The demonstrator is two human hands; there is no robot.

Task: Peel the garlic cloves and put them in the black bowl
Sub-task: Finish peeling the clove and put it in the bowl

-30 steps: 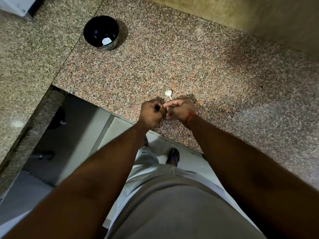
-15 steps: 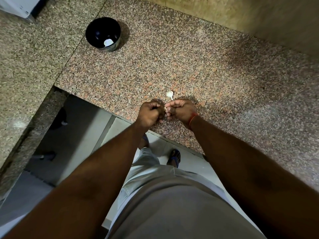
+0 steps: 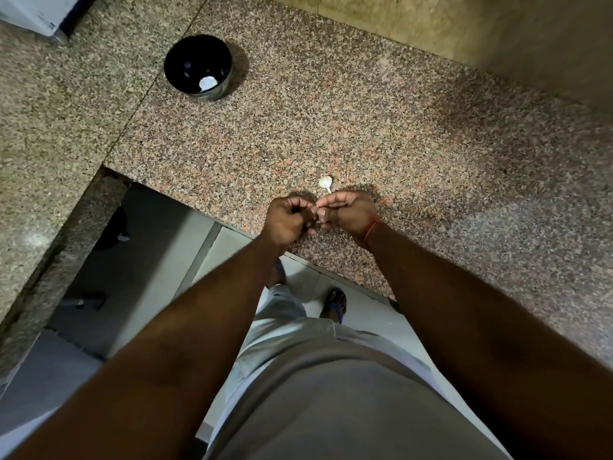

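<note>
My left hand (image 3: pixel 289 220) and my right hand (image 3: pixel 345 212) meet fingertip to fingertip just above the counter's near edge. Between them they pinch a small garlic clove (image 3: pixel 317 216), mostly hidden by the curled fingers. A white garlic piece with a thin stem (image 3: pixel 325 182) lies on the granite just beyond my right hand. The black bowl (image 3: pixel 185 51) stands far off at the upper left, with one pale peeled clove (image 3: pixel 208 82) inside it.
The speckled granite counter (image 3: pixel 381 134) runs from the bowl to the wall at the back right. A second slab (image 3: pixel 49 121) joins it on the left. Below the near edge is an open gap to the floor, with my foot in a sandal (image 3: pixel 336 303).
The hands stay together at the same spot; the fingers shift a little on the clove. The view has tilted slightly, so the bowl sits lower in the frame.
</note>
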